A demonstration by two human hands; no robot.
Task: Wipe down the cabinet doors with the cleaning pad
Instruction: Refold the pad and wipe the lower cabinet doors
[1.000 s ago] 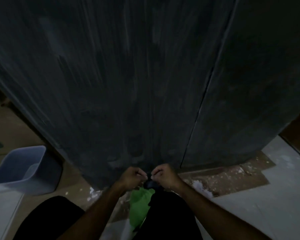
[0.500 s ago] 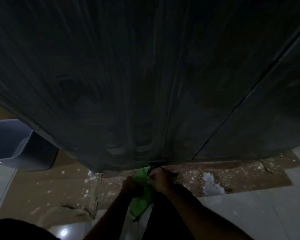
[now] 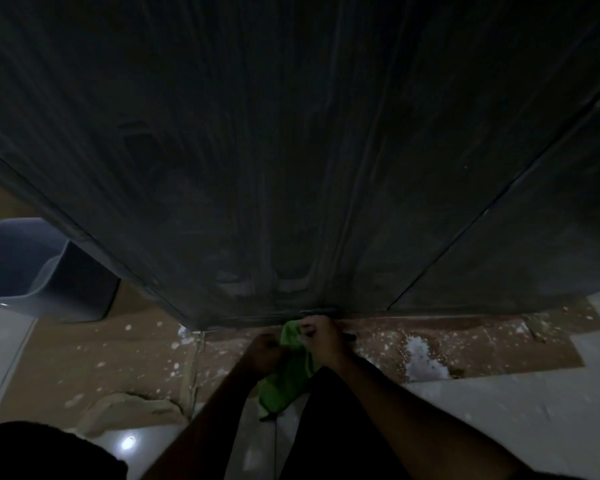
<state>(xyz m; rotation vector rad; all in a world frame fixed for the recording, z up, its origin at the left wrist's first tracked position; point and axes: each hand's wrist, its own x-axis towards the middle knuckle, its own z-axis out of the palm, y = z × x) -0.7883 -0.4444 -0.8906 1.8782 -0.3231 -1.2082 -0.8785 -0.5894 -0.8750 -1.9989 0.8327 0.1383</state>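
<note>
**Two hands bunch the green pad at the foot of the cabinet door**

Two hands meet low at the bottom edge of the dark cabinet door, both curled round the green cleaning pad. The right hand pinches the pad's upper end just beside the door's lower rail, and the left hand grips the cloth lower down, its fingers hidden in shadow. The rest of the pad hangs down between the forearms.

Compared with a second ago, the hands have gone forward to the door's foot, and far more of the green cloth shows; then only a strip hung below two fists held close together. The seam between the two doors now runs off toward the right, and the neighbouring door takes up less of the view. Half a second ago the scene was nearly as it is now.

A blue plastic bin stands on the floor at the left, partly behind the door's corner; what it holds cannot be made out.

White flecks and a pale clump lie on the brown floor strip below the doors. Dim light blurs the door's streaks, and dark clothing cuts off the lower edge.
</note>
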